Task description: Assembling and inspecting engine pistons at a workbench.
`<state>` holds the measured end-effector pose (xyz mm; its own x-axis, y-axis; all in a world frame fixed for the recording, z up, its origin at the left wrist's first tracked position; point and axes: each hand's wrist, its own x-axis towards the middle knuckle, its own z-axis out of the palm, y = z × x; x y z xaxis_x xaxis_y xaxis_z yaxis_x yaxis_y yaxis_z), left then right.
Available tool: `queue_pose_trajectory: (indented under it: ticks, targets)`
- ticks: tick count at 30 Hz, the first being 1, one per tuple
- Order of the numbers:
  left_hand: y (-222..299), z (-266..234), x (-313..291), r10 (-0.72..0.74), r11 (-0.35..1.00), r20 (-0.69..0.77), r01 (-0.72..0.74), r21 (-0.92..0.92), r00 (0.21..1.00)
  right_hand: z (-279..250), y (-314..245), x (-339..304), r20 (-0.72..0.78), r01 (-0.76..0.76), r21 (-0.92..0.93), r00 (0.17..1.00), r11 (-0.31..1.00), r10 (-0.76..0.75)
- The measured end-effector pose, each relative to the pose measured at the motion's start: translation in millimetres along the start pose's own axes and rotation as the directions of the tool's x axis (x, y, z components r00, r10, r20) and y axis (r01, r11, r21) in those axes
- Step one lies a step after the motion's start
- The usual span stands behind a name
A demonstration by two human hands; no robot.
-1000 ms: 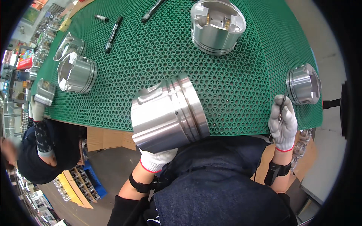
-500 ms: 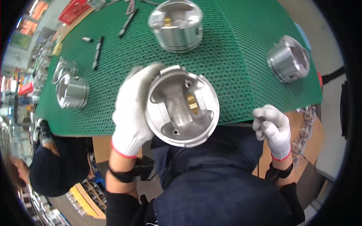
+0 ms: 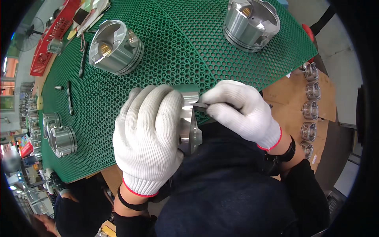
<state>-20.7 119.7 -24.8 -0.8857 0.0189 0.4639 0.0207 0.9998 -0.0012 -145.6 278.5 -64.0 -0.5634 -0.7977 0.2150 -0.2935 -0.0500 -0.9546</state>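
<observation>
My left hand [image 3: 148,130], in a white knitted glove with a red cuff, is wrapped over a silvery metal piston [image 3: 189,122] at the front edge of the green mat. Most of the piston is hidden under this hand; its shiny side shows to the right of the fingers. My right hand [image 3: 244,112], gloved alike, pinches a thin, dark, flat tool [image 3: 200,105] between thumb and forefinger. The tool's tip meets the piston's side, and its other end is hidden in the glove.
Pistons stand on the green honeycomb mat [image 3: 166,39]: one at the upper left [image 3: 116,47], one at the upper right [image 3: 252,23]. A pair sits far left [image 3: 63,140]. A marker [image 3: 70,98] and red basket [image 3: 51,43] lie beyond. Several pistons [image 3: 312,91] line cardboard; a co-worker [image 3: 83,209] sits left.
The piston, earlier with its hollow underside facing me, is now turned sideways under my left hand. My right hand has come across from the right to the piston. The whole view has shifted.
</observation>
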Motion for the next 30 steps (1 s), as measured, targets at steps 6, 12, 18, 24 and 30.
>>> queue_pose_trajectory:
  ticks: [6,12,18,24,30]
  targets:
    - [-8,-3,24,-0.02,0.999,0.062,0.022,-0.027,0.998,-1,4,6,0.12,0.2,-0.022,0.973,0.98,-0.196]
    - [-29,5,61,-0.095,0.994,0.337,0.108,-0.021,0.937,-8,2,7,0.224,0.462,-0.481,0.886,0.745,-0.405]
    - [-45,8,64,-0.072,0.996,0.308,0.087,-0.035,0.949,-11,-12,7,0.617,0.478,-0.738,0.764,0.477,0.188]
    - [-76,6,-7,-0.218,0.78,-0.106,0.108,-0.616,0.97,-33,-17,-6,0.468,0.254,-0.314,0.88,0.915,-0.083]
    - [-27,33,-93,-0.845,-0.017,0.074,0.113,-0.993,0.53,-20,-13,-19,0.416,-0.439,0.055,0.826,0.897,0.38]
